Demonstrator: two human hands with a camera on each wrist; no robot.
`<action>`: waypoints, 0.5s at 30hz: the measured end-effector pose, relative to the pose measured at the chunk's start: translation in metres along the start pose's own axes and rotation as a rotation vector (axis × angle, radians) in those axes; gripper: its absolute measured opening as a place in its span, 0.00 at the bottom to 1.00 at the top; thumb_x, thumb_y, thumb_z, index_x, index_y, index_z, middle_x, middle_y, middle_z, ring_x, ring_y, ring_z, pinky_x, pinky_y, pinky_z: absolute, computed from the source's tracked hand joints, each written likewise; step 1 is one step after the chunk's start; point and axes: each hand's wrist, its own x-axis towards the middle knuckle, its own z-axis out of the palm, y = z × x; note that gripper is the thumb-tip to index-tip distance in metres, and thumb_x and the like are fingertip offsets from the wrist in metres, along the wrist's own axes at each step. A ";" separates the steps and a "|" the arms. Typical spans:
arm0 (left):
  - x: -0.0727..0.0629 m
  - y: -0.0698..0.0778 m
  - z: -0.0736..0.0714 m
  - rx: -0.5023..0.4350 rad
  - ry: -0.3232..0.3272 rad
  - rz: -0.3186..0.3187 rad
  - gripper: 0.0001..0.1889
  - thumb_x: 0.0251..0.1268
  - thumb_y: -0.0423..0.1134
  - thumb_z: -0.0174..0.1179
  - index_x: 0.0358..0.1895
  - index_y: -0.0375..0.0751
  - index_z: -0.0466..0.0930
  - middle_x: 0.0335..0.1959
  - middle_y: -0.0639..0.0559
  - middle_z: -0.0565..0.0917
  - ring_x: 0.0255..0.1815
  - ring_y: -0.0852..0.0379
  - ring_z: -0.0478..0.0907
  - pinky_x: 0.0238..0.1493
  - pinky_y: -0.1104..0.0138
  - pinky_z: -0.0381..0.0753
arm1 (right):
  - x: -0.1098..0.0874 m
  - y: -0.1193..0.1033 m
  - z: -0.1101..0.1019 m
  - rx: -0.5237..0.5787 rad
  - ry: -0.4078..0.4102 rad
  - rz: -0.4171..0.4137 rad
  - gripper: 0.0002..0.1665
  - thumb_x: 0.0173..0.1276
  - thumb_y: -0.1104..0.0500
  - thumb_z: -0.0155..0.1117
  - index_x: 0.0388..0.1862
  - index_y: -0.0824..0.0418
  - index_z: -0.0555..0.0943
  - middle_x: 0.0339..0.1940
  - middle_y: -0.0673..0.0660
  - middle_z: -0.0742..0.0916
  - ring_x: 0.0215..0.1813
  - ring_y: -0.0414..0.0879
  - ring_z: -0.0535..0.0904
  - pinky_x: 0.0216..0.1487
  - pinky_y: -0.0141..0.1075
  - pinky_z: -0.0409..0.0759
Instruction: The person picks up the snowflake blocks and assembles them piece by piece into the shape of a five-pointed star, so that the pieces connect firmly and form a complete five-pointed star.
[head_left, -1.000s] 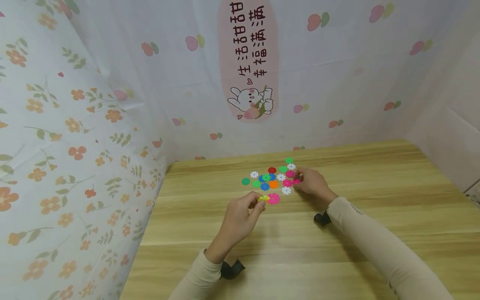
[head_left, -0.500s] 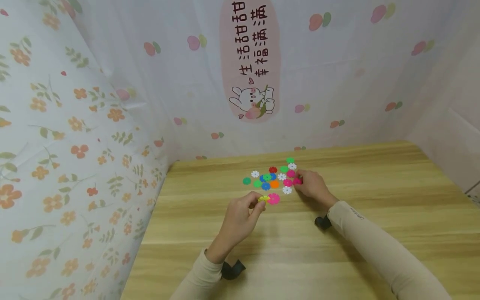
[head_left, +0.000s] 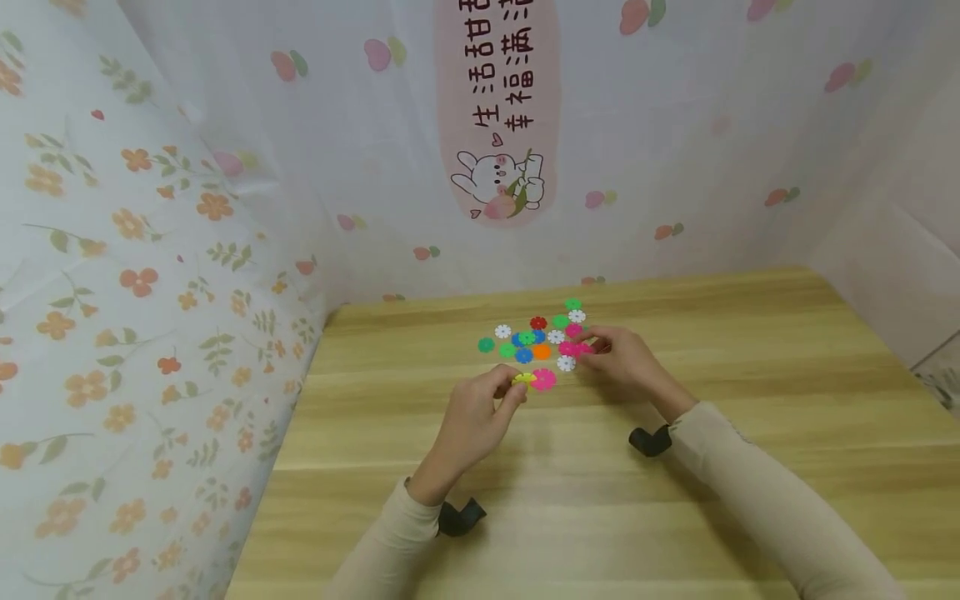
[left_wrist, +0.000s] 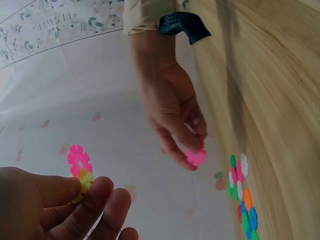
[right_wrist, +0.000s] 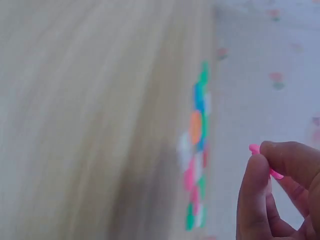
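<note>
My left hand (head_left: 474,417) pinches a yellow notched plastic disc (left_wrist: 86,181) between thumb and fingers. A pink notched disc (left_wrist: 79,158) is joined to that yellow one and sticks out past the fingertips. My right hand (head_left: 628,365) pinches another pink disc (right_wrist: 276,174) by its edge, seen nearly edge-on in the right wrist view. Both hands are raised over the wooden table. Beyond them lie several loose flower-shaped discs, among them an orange disc (head_left: 542,352), a red disc (head_left: 537,322) and a white disc (head_left: 566,363).
The wooden table (head_left: 570,517) reaches back to a printed cloth (head_left: 360,150) behind it. Floral cloth (head_left: 150,333) hangs along the left side. A black strap (head_left: 461,518) shows at the left wrist and another black strap (head_left: 649,441) at the right.
The right hand has come slightly nearer to the body, still pinching its pink disc. My left hand keeps the joined yellow and pink discs almost still. The head view has shifted a little.
</note>
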 end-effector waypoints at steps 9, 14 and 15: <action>0.004 0.001 0.003 -0.003 -0.022 -0.017 0.03 0.71 0.33 0.61 0.38 0.40 0.82 0.26 0.59 0.84 0.25 0.67 0.78 0.36 0.69 0.81 | -0.018 -0.014 -0.007 0.397 -0.068 0.064 0.26 0.70 0.57 0.69 0.64 0.64 0.78 0.47 0.66 0.85 0.47 0.61 0.83 0.52 0.51 0.82; 0.005 0.002 0.005 0.001 -0.039 -0.014 0.03 0.71 0.33 0.61 0.38 0.38 0.82 0.26 0.58 0.83 0.25 0.66 0.77 0.35 0.69 0.81 | -0.030 -0.023 -0.008 0.639 -0.101 0.074 0.26 0.71 0.58 0.67 0.65 0.66 0.77 0.46 0.69 0.84 0.41 0.51 0.85 0.51 0.44 0.83; 0.006 0.002 0.005 0.003 -0.042 -0.013 0.03 0.71 0.33 0.61 0.38 0.39 0.82 0.25 0.58 0.83 0.24 0.66 0.76 0.34 0.69 0.81 | -0.032 -0.027 -0.008 0.662 -0.104 0.064 0.25 0.71 0.58 0.67 0.64 0.65 0.78 0.45 0.67 0.84 0.39 0.48 0.85 0.50 0.42 0.83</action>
